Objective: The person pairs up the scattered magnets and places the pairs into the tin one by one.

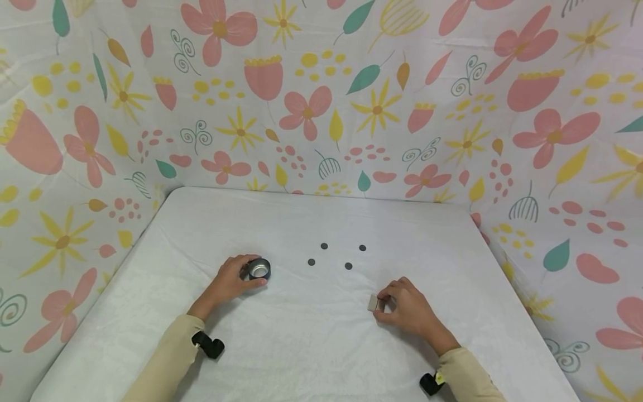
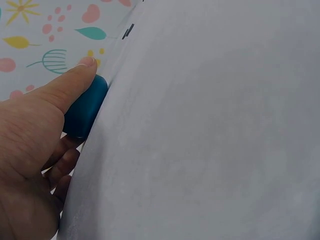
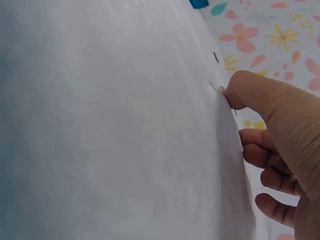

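My left hand [image 1: 233,277] grips a small round blue tin [image 1: 267,272] with a silvery inside, on the left half of the table. In the left wrist view the thumb lies along one side of the tin's smooth teal wall, with fingers behind it. My right hand [image 1: 408,308] pinches a small beige square piece [image 1: 373,302] between thumb and fingers, low over the cloth at right. The right wrist view hides most of that piece behind the thumb. Several dark flat discs [image 1: 349,266] lie spread on the cloth between and beyond the hands.
A white cloth [image 1: 311,335] covers the table and shows faint wrinkles. Flower-patterned curtains [image 1: 306,111] rise along its back and both sides. Black cameras [image 1: 208,345] are strapped at both wrists, over beige sleeves [image 1: 166,357].
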Action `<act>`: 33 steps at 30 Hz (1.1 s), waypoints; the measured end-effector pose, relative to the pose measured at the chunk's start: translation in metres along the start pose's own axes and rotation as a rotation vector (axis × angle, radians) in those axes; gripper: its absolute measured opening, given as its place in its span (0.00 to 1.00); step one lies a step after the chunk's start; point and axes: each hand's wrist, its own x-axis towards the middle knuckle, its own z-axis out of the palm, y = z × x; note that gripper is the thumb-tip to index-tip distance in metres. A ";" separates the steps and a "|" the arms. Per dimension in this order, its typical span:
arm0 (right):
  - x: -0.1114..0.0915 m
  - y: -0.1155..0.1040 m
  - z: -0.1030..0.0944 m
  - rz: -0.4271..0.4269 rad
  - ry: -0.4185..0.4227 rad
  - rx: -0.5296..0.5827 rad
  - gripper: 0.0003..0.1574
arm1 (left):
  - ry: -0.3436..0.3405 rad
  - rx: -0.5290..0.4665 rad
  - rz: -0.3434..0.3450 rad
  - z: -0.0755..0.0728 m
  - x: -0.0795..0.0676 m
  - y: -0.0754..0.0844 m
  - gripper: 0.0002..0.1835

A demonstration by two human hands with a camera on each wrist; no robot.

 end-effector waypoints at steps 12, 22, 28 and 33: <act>0.002 0.002 0.001 -0.040 0.036 -0.001 0.16 | -0.001 0.009 0.003 -0.001 0.000 0.000 0.38; 0.008 0.004 -0.006 -0.075 0.068 0.080 0.13 | -0.018 0.008 -0.023 -0.001 0.003 0.000 0.40; 0.019 0.001 -0.012 -0.140 0.113 0.132 0.15 | -0.023 0.004 -0.016 -0.002 0.003 0.001 0.39; 0.032 -0.005 -0.015 -0.146 0.117 0.184 0.16 | -0.022 -0.006 -0.025 -0.002 0.003 0.000 0.39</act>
